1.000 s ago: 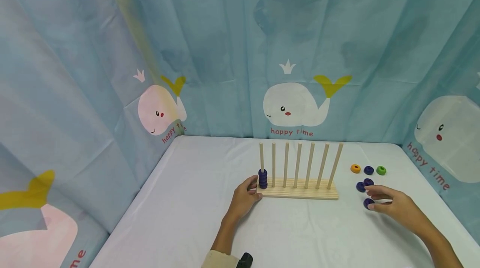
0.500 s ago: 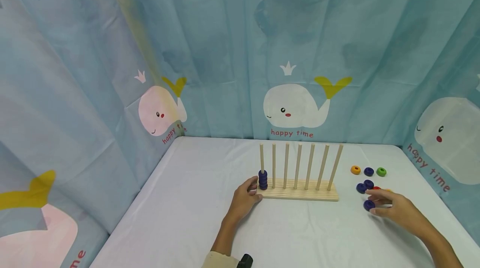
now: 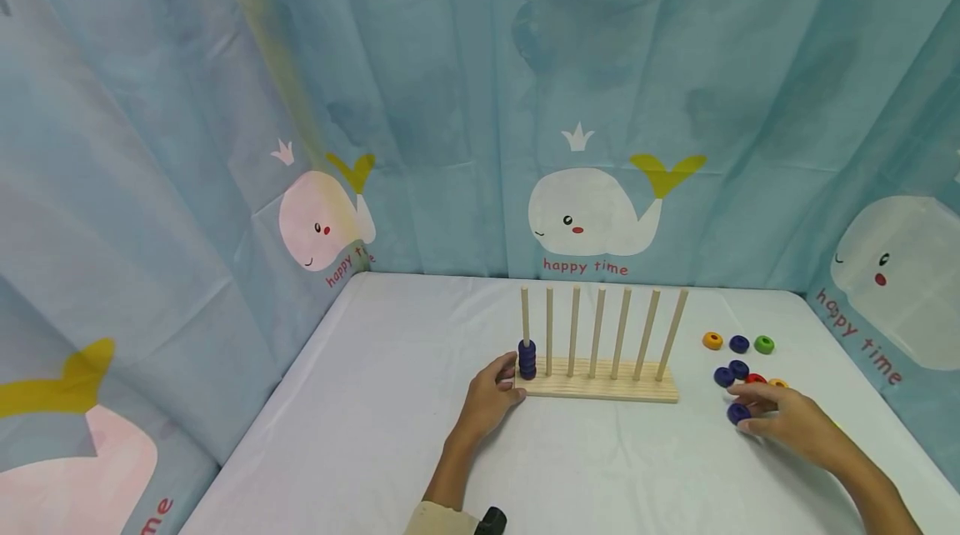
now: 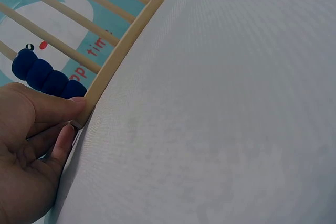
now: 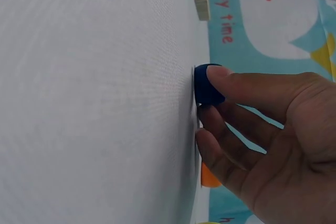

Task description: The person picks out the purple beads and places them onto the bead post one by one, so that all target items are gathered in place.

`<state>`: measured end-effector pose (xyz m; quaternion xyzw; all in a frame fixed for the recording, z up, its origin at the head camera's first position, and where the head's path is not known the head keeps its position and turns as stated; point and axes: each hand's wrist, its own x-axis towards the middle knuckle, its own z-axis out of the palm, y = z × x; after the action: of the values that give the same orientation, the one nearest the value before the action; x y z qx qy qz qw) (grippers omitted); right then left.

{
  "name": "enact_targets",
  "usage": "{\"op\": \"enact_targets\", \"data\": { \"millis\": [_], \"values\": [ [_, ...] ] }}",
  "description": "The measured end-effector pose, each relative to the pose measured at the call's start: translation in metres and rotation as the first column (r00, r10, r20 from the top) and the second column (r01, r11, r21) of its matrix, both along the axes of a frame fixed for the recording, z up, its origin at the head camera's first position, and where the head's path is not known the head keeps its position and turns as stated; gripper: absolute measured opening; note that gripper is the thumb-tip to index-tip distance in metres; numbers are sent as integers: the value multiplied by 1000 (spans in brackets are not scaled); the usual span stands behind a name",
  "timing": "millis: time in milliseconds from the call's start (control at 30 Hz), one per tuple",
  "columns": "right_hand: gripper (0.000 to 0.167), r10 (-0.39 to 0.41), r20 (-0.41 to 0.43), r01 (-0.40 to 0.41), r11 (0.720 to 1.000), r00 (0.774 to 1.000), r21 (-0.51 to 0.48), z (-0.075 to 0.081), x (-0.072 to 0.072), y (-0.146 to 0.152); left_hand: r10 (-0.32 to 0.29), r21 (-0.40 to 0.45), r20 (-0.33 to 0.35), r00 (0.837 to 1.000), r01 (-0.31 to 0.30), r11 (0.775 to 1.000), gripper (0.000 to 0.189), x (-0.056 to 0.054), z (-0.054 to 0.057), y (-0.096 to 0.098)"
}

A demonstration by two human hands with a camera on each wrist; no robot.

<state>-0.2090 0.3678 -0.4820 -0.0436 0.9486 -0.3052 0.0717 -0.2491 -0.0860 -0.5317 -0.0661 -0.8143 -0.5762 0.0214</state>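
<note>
A wooden abacus stand [image 3: 600, 390] with a row of upright pegs stands on the white table. A short stack of dark blue beads [image 3: 527, 360] fills the bottom of its leftmost peg. My left hand [image 3: 486, 402] holds the left end of the base, thumb and finger pinching its corner [image 4: 80, 116] in the left wrist view. To the right of the stand, my right hand [image 3: 795, 422] pinches a single dark blue bead [image 3: 738, 413] low at the table surface. In the right wrist view the thumb lies on this blue bead [image 5: 205, 88], with the other fingers bent beside it.
Behind the right hand lie loose beads: two blue ones [image 3: 723, 377], a red one [image 3: 756, 379] and a yellow-orange one [image 3: 778, 384]. Farther back are an orange [image 3: 712, 341], a blue [image 3: 738, 344] and a green bead [image 3: 764, 344]. A whale-print curtain [image 3: 420, 210] borders the table.
My right hand has come down and slightly nearer around the blue bead, uncovering the red and yellow-orange beads behind it. The left hand and the stand stay put.
</note>
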Motion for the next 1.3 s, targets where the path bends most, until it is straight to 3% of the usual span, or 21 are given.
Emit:
{"op": "enact_targets", "data": {
  "millis": [333, 833, 1033, 1167, 1300],
  "values": [
    [56, -35, -11, 35, 999, 999, 17, 4, 0, -4, -6, 1, 14, 1000, 6, 1000, 61, 0, -1, -1],
    [44, -43, -213, 49, 999, 976, 20, 24, 7, -18, -5, 9, 23, 1000, 4, 1000, 61, 1, 0, 0],
    [49, -65, -240, 68, 998, 969, 4, 30, 6, -28, 1, -1, 13, 1000, -1, 1000, 61, 0, 1, 0],
    [50, -76, -297, 73, 997, 952, -22, 34, 6, -33, 0, 4, 11, 1000, 0, 1000, 62, 0, 2, 0],
    [46, -79, -383, 62, 996, 920, -57, 40, 6, -36, 0, -1, 17, 1000, 0, 1000, 62, 1, 1, 1]
  ]
}}
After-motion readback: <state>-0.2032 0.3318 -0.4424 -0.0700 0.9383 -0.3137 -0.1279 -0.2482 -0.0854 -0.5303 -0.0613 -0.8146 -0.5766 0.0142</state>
